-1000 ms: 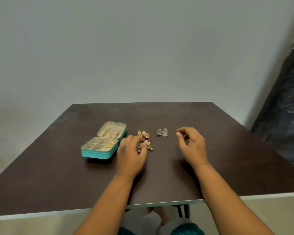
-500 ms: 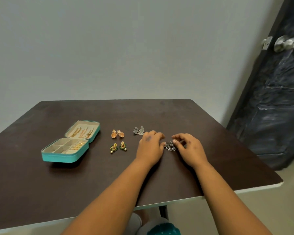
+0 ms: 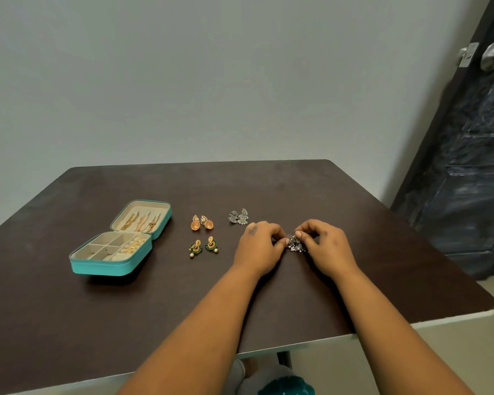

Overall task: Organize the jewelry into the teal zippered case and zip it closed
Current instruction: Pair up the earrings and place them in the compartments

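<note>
While both hands met over the right-centre of the table, the left hand (image 3: 258, 248) and the right hand (image 3: 324, 246) had their fingertips pinched from either side on a small cluster of silver jewelry (image 3: 295, 244), which lay on or just above the dark tabletop; whether it was lifted clear could not be told. Both hands were curled nearly closed, thumb and forefinger of each drawn together on the cluster, and the remaining fingers were tucked under. How many pieces made up the cluster was too small to judge.

Just beyond the left hand sat a pair of silver earrings (image 3: 238, 216), side by side. Further left lay a pair of orange-gold dome earrings (image 3: 202, 222), and nearer the person a pair of green and gold earrings (image 3: 203, 247) with pale drops, the two pairs apart from each other.

Well to the left stood the teal zippered case (image 3: 117, 249), open, its lid laid back and showing gold chains against the cream lining, its divided base holding gold pieces in the right-hand compartments. All rested on the dark brown table (image 3: 69, 323), with a dark door (image 3: 468, 166) at the right.
</note>
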